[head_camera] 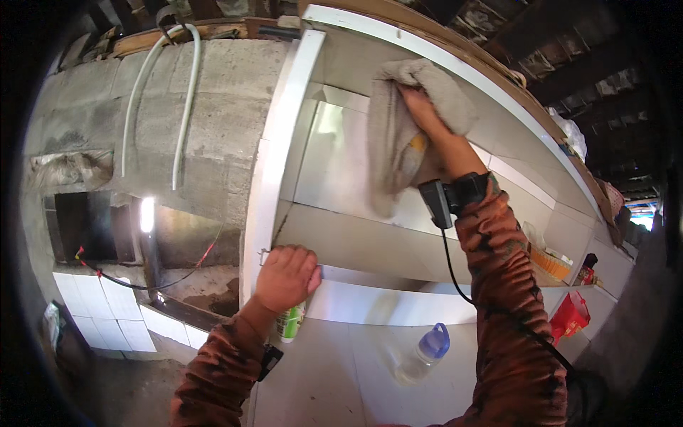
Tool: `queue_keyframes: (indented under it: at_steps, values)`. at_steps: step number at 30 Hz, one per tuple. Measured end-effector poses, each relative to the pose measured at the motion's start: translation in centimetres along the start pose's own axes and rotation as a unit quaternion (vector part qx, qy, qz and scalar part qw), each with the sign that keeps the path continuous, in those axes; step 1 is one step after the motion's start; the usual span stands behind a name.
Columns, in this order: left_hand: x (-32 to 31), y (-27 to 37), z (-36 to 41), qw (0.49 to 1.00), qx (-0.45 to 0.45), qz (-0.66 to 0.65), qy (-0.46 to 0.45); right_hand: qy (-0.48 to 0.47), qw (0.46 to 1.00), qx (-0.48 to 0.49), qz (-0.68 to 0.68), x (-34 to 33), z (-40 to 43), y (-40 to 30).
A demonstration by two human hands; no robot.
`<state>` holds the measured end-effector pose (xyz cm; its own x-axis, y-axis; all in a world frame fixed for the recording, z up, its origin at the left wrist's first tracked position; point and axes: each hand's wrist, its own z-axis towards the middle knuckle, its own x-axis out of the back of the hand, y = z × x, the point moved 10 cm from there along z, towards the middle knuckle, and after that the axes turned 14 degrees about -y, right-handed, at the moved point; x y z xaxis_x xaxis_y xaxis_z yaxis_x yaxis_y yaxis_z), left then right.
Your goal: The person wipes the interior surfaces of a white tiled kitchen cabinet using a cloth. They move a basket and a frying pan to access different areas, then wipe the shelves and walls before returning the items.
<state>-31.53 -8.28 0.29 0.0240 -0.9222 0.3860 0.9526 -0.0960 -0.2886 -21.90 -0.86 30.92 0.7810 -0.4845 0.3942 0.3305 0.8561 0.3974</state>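
Observation:
My right hand [419, 109] presses a grey towel [392, 139] against the upper inside of a tiled cabinet, and the cloth hides most of its fingers. A yellow and white patch shows on the towel's hanging part. My left hand [288, 277] is curled over the left end of the white shelf edge [384, 301], beside the cabinet's white upright [280, 160]. Directly below that hand is a white and green container [291, 323], its top hidden. On the lower tiled surface [325, 368] stands a clear plastic bottle with a blue handled lid [435, 341].
An orange box [549, 261] sits at the shelf's right end, with a red packet [571, 317] lower down. A black cable [453, 267] runs from my right wrist device. Left, a white pipe [192, 107] hangs on the block wall and a wire [155, 288] sags across the opening.

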Motion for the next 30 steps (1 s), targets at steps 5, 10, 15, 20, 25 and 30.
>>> queue_keyframes:
  at_steps: [5,10,15,20,25,30]
  values:
    - [0.3,0.1,-0.2,1.000,-0.010,-0.009,0.022,0.080,0.992,0.101,0.005,-3.5,3.1,-5.6]
    - [0.8,0.1,0.0,0.999,-0.016,-0.023,0.028,0.156,0.977,0.116,0.088,-6.6,3.5,-3.2]
    - [1.2,0.2,-0.2,0.999,-0.014,0.005,0.047,0.076,0.996,0.018,-0.029,-9.7,3.6,-0.9]
    - [0.8,-0.2,-0.5,0.999,0.002,0.004,0.036,0.015,1.000,0.009,0.009,-7.6,4.3,-4.8]
    - [0.5,-0.5,-0.4,0.999,0.011,-0.029,0.015,0.063,0.991,0.091,-0.076,-3.2,3.8,-9.2]
    - [1.1,-0.4,-0.5,0.999,0.011,-0.037,0.038,0.069,0.976,-0.001,-0.208,-1.0,5.0,-11.3]
